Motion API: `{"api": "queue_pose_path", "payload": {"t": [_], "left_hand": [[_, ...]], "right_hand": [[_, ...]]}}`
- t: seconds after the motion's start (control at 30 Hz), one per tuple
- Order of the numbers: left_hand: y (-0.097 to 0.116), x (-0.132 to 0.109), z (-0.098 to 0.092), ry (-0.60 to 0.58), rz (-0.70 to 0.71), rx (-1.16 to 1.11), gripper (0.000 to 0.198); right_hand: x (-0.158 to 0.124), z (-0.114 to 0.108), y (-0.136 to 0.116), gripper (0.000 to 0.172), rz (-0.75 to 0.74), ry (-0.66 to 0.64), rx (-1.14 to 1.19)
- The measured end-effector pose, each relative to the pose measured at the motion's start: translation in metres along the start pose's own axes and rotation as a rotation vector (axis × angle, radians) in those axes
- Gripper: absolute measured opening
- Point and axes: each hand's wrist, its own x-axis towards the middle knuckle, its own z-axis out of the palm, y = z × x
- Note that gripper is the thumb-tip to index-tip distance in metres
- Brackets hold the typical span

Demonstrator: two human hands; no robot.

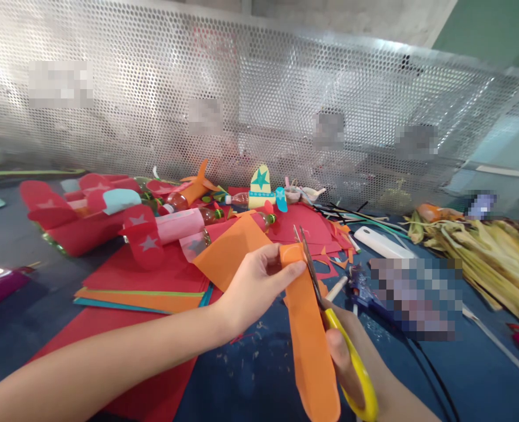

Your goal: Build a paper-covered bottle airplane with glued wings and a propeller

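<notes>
My left hand [257,278] pinches the upper end of a long orange paper strip [309,346], which hangs down toward me with a rounded lower end. A curved line is faintly drawn near its top. My right hand [351,343] grips yellow-handled scissors [311,269]. The blades point away from me, slightly parted, along the right edge of the strip near its top. Just behind my left hand lies a larger orange sheet [233,249].
Red sheets [140,269] are stacked at left. Paper-covered bottles [87,220] stand behind them, before a perforated metal screen [277,105]. On the right are a blue glue gun [369,296], a white tool [382,243], dried husks [479,252] and a black cable [435,375].
</notes>
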Motion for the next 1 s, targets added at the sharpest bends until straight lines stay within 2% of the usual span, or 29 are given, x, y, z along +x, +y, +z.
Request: {"api": "queue_pose_path", "payload": {"t": [0.1,0.27,0.53,0.73,1.0], "left_hand": [[0.003,0.001,-0.001,-0.008,0.006,0.007,0.021],[0.007,0.003,-0.002,-0.007,0.039,0.053,0.020],[0.004,0.005,-0.005,-0.036,0.046,0.134,0.021],[0.005,0.011,-0.010,-0.076,0.095,0.265,0.019],[0.006,0.015,-0.015,-0.141,0.080,0.292,0.022]], "right_hand": [[-0.001,-0.004,0.000,0.061,0.002,-0.017,0.033],[-0.002,-0.002,0.008,0.065,0.117,0.003,0.059],[-0.001,-0.002,0.008,0.065,0.113,0.017,0.089],[0.000,-0.003,0.004,0.069,0.196,0.014,0.082],[-0.001,-0.006,0.006,0.063,0.163,-0.010,0.009]]}}
